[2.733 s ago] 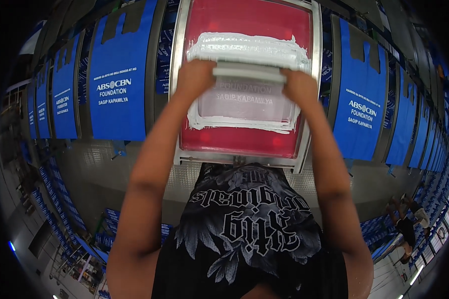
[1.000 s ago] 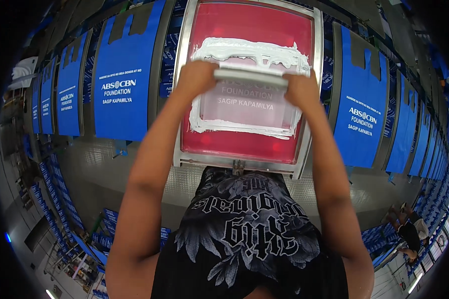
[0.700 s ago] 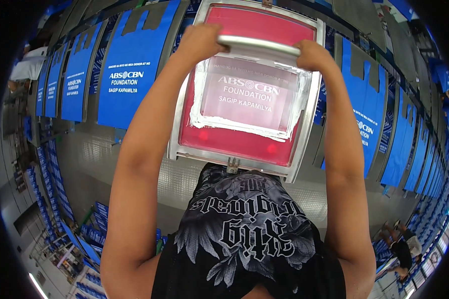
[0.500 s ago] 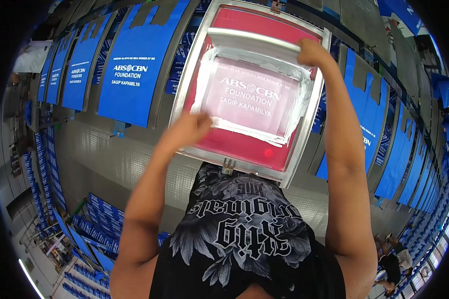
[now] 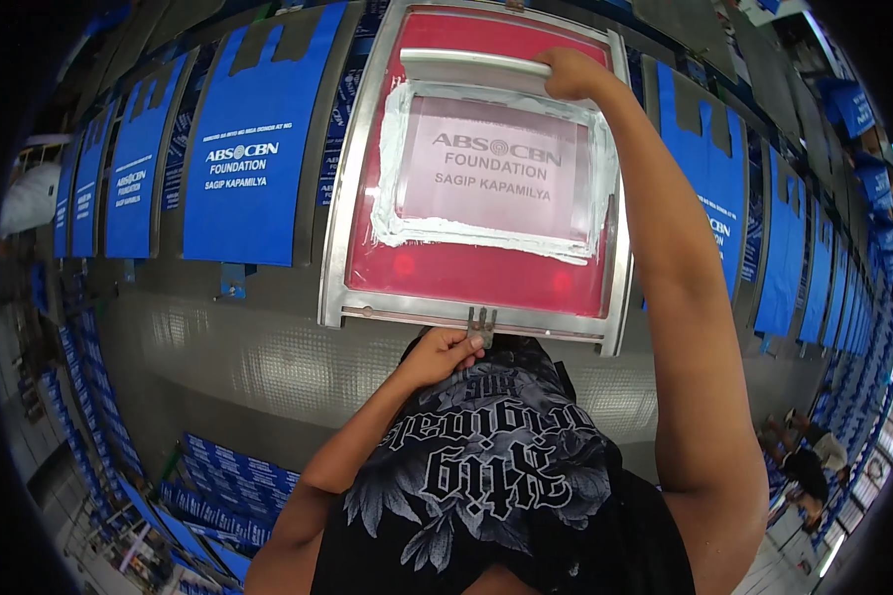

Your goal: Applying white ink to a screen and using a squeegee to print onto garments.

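Here, the printing screen (image 5: 474,169), a metal frame with red mesh and a window edged in white ink, lies flat on the long table (image 5: 268,357) directly ahead of me. The squeegee (image 5: 476,69) rests at its far end, where my right hand (image 5: 571,74) closes around the bar's right tip. My left hand (image 5: 442,354) pinches the small metal tab (image 5: 480,322) at the near edge of the frame. Blue bags (image 5: 243,164) with white print lie in rows on either side.
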{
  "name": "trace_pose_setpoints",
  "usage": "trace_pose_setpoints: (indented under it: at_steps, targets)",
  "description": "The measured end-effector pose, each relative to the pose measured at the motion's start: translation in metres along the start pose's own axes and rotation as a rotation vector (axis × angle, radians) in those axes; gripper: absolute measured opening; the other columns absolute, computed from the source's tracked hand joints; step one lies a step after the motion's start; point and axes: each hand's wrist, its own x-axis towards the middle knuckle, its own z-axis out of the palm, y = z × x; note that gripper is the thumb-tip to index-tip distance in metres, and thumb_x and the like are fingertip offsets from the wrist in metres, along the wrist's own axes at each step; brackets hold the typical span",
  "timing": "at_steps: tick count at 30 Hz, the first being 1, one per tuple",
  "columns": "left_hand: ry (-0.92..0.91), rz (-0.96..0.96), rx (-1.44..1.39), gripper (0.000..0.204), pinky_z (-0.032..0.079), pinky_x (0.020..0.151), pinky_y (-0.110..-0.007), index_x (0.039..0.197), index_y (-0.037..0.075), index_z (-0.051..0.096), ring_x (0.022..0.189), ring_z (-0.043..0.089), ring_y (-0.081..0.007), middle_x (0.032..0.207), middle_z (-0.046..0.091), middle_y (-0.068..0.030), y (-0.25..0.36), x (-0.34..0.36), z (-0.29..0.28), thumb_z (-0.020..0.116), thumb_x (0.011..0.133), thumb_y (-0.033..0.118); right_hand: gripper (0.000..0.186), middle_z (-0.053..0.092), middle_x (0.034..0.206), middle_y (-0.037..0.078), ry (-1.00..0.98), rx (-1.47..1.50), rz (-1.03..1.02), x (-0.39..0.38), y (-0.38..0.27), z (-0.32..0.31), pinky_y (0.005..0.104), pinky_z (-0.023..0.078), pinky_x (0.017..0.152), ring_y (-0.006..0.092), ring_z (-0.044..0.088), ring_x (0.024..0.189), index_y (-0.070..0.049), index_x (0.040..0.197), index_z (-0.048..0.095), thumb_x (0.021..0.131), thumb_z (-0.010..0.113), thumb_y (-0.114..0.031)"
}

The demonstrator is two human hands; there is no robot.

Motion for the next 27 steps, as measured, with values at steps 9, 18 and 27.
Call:
trace_pose_setpoints:
  at_steps: [9, 18, 27]
  targets:
    - [0.012, 0.055, -0.037, 0.033, 0.04, 0.05, -0.02, 0.082, 0.001, 0.064, 0.053, 0.05, -0.0065, 0.061, 0.057, -0.0003, 0.01, -0.01, 0.01, 0.054, 0.093, 0.03, 0.041, 0.066, 0.092, 0.009, 0.028, -0.042, -0.019, -0.196, -0.1, 0.053, 0.0399, 0.045, 0.082, 0.0256, 0.062, 0.09, -0.013, 0.104, 0.064, 0.064, 0.06, -0.004]
    - [0.256, -0.128, 0.166, 0.037, 0.039, 0.044, -0.021, 0.071, 0.004, 0.06, 0.048, 0.05, -0.0077, 0.055, 0.054, -0.0009, -0.003, 0.021, 0.008, 0.056, 0.091, 0.035, 0.036, 0.065, 0.093, 0.011, 0.224, 0.043, -0.047, -0.229, -0.092, 0.069, 0.0444, 0.039, 0.091, 0.0282, 0.059, 0.093, -0.009, 0.103, 0.061, 0.066, 0.064, -0.009]
    - [0.389, -0.064, 0.633, 0.049, 0.047, 0.055, -0.037, 0.079, 0.002, 0.066, 0.06, 0.061, -0.0248, 0.065, 0.063, -0.0131, -0.012, 0.022, -0.004, 0.056, 0.084, 0.049, 0.041, 0.064, 0.091, 0.014, 0.224, 0.654, 0.077, -0.231, 0.031, 0.126, 0.0423, 0.041, 0.09, 0.0291, 0.06, 0.091, -0.007, 0.095, 0.068, 0.058, 0.077, -0.023]
